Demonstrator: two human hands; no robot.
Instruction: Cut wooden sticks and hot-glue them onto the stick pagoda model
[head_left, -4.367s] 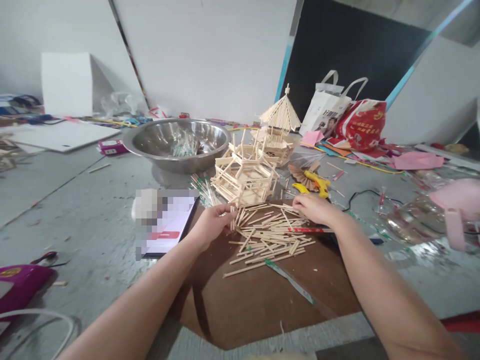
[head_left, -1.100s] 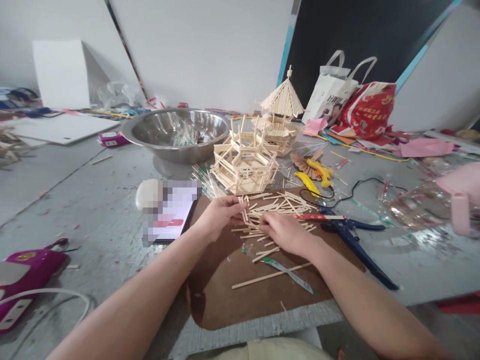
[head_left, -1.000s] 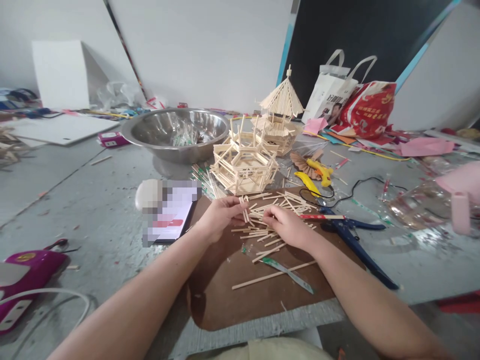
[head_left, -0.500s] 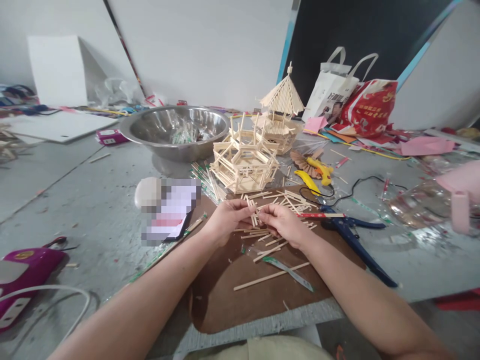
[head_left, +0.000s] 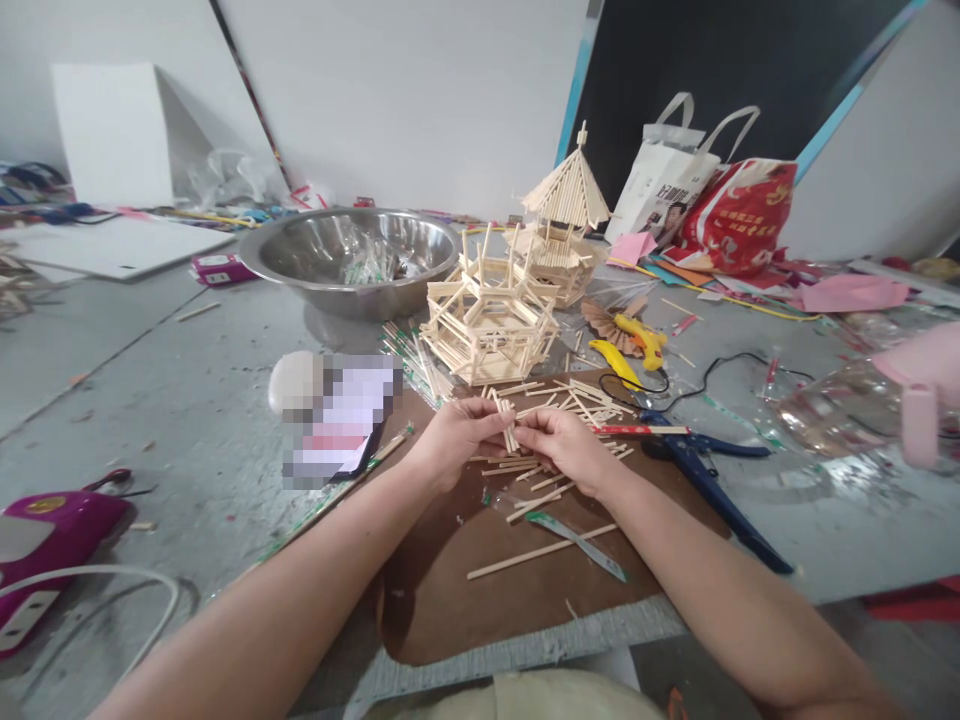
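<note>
Between my two hands is a small bunch of short wooden sticks [head_left: 508, 428], tilted slightly. My left hand [head_left: 456, 440] pinches the bunch from the left, thumb toward the sticks. From the other side, my right hand [head_left: 568, 447] has its fingertips closed at the edge of the same bunch; its lower fingers are partly hidden. Beneath and around the hands, many loose cut sticks [head_left: 517, 466] lie on a brown mat [head_left: 442, 620]. Just beyond stands an open-topped stick framework [head_left: 491, 330], with a roofed stick pavilion model [head_left: 566, 200] behind it.
A steel basin [head_left: 262, 268] holds wrapped chopsticks. Left of the mat lies a phone [head_left: 356, 400]. To the right are a yellow glue gun [head_left: 640, 340], blue-handled cutters [head_left: 694, 470] and a clear bottle [head_left: 817, 415]. Bags [head_left: 742, 215] stand at the back right.
My hands stay almost in place around the sticks; the right fingers shift very slightly. The view tilts a little.
</note>
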